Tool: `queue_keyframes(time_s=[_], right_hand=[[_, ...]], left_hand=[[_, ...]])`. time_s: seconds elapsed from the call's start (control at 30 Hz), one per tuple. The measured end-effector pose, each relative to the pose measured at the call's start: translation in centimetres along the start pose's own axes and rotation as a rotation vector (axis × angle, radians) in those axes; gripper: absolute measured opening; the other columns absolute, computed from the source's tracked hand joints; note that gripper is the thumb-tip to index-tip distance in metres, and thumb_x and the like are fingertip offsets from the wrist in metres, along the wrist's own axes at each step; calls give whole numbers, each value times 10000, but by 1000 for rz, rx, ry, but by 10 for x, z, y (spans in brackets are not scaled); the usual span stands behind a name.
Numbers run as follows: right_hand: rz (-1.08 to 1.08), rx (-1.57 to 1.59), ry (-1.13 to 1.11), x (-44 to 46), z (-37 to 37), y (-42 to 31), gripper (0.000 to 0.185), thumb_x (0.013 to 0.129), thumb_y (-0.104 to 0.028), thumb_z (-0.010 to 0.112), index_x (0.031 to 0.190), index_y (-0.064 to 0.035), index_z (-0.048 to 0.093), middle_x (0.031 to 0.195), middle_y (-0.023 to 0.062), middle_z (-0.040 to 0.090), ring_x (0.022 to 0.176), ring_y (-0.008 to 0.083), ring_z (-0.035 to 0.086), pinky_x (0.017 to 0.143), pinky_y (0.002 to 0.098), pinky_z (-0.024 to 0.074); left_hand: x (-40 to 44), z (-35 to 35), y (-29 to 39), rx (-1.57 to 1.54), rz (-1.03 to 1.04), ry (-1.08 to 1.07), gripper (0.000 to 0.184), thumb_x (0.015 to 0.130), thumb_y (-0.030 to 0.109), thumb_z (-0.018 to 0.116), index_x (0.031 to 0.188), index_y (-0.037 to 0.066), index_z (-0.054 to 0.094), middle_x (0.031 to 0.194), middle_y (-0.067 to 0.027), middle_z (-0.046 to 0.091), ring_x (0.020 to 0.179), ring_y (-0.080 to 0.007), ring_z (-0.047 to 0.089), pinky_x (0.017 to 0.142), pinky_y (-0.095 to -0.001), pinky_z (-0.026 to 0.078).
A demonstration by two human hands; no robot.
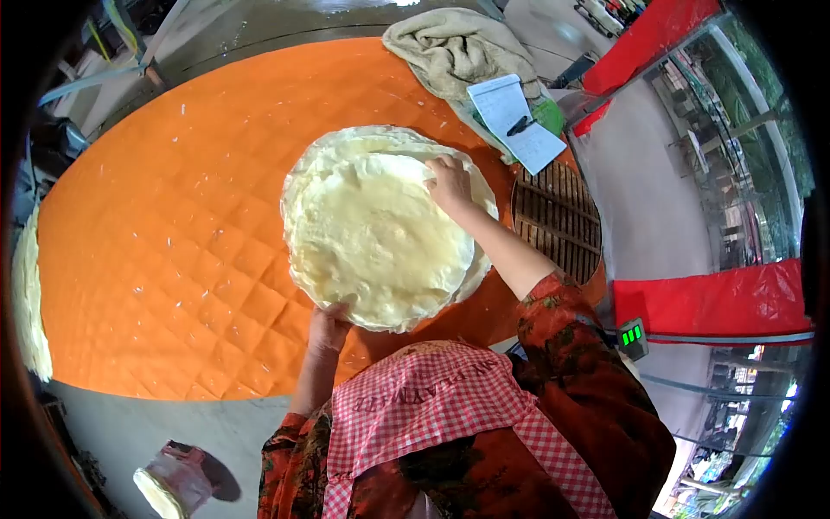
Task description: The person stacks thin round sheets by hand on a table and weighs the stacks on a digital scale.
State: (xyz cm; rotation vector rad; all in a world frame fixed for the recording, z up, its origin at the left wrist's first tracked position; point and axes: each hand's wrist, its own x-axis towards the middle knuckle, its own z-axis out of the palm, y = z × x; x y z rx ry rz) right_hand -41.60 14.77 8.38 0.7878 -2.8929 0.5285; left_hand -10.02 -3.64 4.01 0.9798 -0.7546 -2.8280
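A stack of thin, round, pale yellow sheets (372, 233) lies on the orange table cover (173, 216). My left hand (330, 324) is at the near left edge of the stack, its thumb over the rim and its other fingers hidden beneath. At the upper right part of the stack, my right hand (450, 183) has its fingers closed together on the edge of the top sheet. The sheets have uneven, wavy rims.
Behind on the right are a grey cloth (458, 52), an open notebook (510, 121) with a black pen (520, 126), and a round slatted rack (558, 221). More pale sheets (30, 303) hang at the far left edge. A plastic bag (177, 480) lies on the floor.
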Motion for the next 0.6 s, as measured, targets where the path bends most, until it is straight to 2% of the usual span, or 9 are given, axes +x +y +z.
queue_keyframes(time_s=[0.1,0.17,0.23,0.33,0.43,0.47,0.57,0.6], right_hand=[[-233,60,324,7,0,-44,322,778,-103,627,1097,-140,604,1218,69,544,1098,285,516,886,435,425],[-356,365,-148,14,15,-79,345,801,-53,576,1140,-112,587,1277,87,509,1154,303,503,942,384,422],[-305,627,-393,12,35,-128,382,820,-12,496,1182,-113,564,1292,81,501,1128,311,528,941,382,433],[-482,343,-298,20,68,-165,394,834,-2,452,1192,-122,567,1249,78,526,1117,311,540,931,390,445],[-368,195,-395,30,57,-186,364,833,-5,441,1138,-126,599,1167,85,554,1084,299,557,914,401,453],[-417,124,-451,35,53,-188,336,824,-13,462,1099,-139,608,1111,86,558,1056,297,565,889,394,460],[-481,87,-571,45,45,-201,293,816,-23,486,1044,-152,619,1091,92,561,1023,298,573,865,379,468],[-529,86,-552,45,42,-205,276,822,-52,511,1050,-160,625,1107,104,563,1029,286,576,861,361,471]], left_hand=[[4,-3,-1,-2,10,-26,520,786,-74,474,1291,19,399,1171,-154,554,989,-296,604,748,-410,566],[2,-8,-4,-1,7,-26,481,788,-83,491,1257,11,440,1143,-146,575,966,-284,613,752,-402,566],[6,-9,-5,3,15,-27,437,789,-90,513,1216,2,486,1109,-138,598,938,-274,622,754,-396,567],[-2,0,3,12,22,-31,383,795,-95,534,1167,0,532,1070,-134,622,940,-272,631,770,-397,566],[-2,-5,2,62,4,-37,494,804,-83,485,1284,27,444,1154,-144,585,1010,-296,609,795,-436,559],[-1,-6,3,24,0,-58,504,802,-90,498,1288,29,443,1160,-132,589,1022,-292,609,804,-434,557],[-7,-1,5,23,53,-107,414,819,-86,545,1214,36,523,1141,-127,615,1016,-290,620,851,-419,540],[-4,-5,2,61,48,-139,457,827,-78,547,1258,67,500,1179,-127,599,1048,-295,609,845,-409,542]])
